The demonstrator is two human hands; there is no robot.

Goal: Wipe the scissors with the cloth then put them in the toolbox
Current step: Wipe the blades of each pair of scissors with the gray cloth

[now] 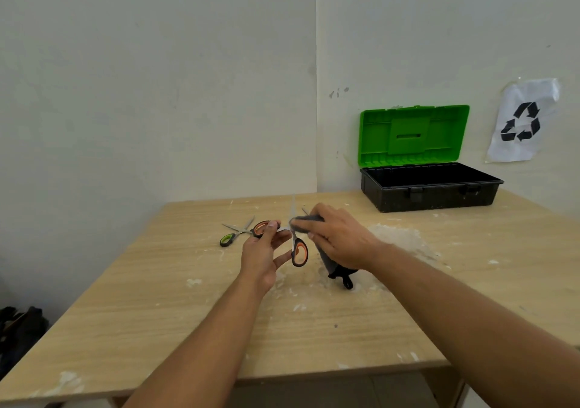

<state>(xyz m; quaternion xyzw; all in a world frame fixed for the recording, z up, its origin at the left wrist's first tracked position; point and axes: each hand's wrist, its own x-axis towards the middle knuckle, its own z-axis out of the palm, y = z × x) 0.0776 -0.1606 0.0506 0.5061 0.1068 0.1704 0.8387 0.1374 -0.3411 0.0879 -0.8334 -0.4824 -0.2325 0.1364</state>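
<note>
So that a blade can be rubbed clean, the orange scissors (296,244) are pinched by the left hand (263,250) above the table (157,297), while the cloth (329,257) is gripped around it by the right hand (339,238). The toolbox (430,187) is left open, far off.

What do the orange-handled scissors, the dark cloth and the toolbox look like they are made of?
Orange-handled scissors: pale, shiny blades, likely steel; matte black-and-orange handles, probably plastic.
Cloth: dark grey, limp and folding, a soft fabric; weave not visible.
Toolbox: moulded ribs and glossy green lid suggest rigid plastic; scuffed black base.
</note>
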